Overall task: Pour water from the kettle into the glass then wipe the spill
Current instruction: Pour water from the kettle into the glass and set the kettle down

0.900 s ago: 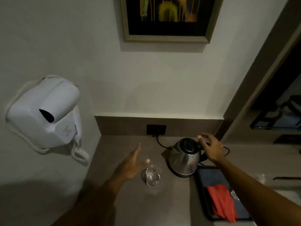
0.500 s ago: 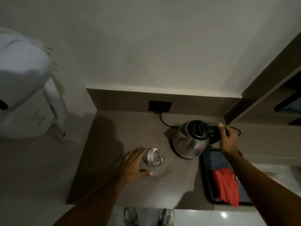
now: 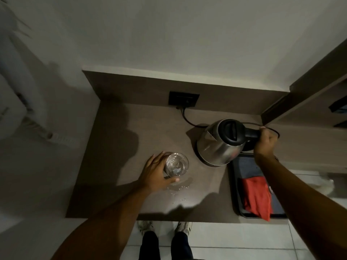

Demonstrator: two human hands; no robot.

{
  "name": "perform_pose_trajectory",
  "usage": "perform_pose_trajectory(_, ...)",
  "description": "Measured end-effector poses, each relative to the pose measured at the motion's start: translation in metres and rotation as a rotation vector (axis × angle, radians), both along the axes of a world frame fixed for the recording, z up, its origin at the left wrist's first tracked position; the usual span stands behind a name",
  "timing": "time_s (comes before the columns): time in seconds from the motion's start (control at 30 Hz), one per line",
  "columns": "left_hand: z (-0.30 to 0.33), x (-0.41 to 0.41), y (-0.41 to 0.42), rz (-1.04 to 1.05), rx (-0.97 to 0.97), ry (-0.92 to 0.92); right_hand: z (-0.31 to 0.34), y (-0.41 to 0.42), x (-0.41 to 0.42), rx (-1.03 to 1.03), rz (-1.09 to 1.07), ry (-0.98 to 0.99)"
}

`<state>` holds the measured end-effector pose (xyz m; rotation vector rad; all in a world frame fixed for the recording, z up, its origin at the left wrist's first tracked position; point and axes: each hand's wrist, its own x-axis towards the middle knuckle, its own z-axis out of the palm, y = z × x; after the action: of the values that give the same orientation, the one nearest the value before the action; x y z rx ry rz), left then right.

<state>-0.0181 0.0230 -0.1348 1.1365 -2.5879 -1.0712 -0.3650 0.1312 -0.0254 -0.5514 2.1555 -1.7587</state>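
A clear glass (image 3: pixel 177 164) stands upright on the brown counter (image 3: pixel 116 147), left of centre. My left hand (image 3: pixel 156 174) wraps around its left side and grips it. The steel kettle (image 3: pixel 219 145) with a black lid sits on its base to the right of the glass. My right hand (image 3: pixel 264 142) is closed around the kettle's black handle. Small water drops (image 3: pixel 178 188) lie on the counter just in front of the glass. A red cloth (image 3: pixel 257 197) lies on a dark tray (image 3: pixel 233 184) at the right.
A black power cord (image 3: pixel 187 120) runs from the wall socket (image 3: pixel 183 98) to the kettle. A white wall-mounted hair dryer (image 3: pixel 11 102) hangs at the left. A wooden cabinet (image 3: pixel 309 91) borders the counter on the right. My shoes (image 3: pixel 165 227) show below the counter's front edge.
The camera has tilted down. My left hand moved from above the glass to grip its side. My right hand went from hovering at the kettle to closing on its handle.
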Motion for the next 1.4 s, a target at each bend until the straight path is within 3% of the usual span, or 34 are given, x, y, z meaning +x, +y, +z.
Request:
perform_pose_trajectory(0.33,-0.007,0.004,0.001,0.040,0.020,0.017,0.042,-0.008,0.024,0.098,0.223,0.368)
perform_pose_trajectory(0.7,-0.014,0.006,0.000,0.045,-0.035,-0.013,0.085,-0.030,0.066,0.172,0.464,0.976)
perform_pose_trajectory(1.03,-0.014,0.006,-0.002,0.012,-0.043,-0.050,0.098,-0.037,0.094,0.291,0.516,1.285)
perform_pose_trajectory(1.4,-0.011,0.006,-0.002,0.009,-0.063,-0.040,0.104,-0.047,0.109,0.337,0.606,1.447)
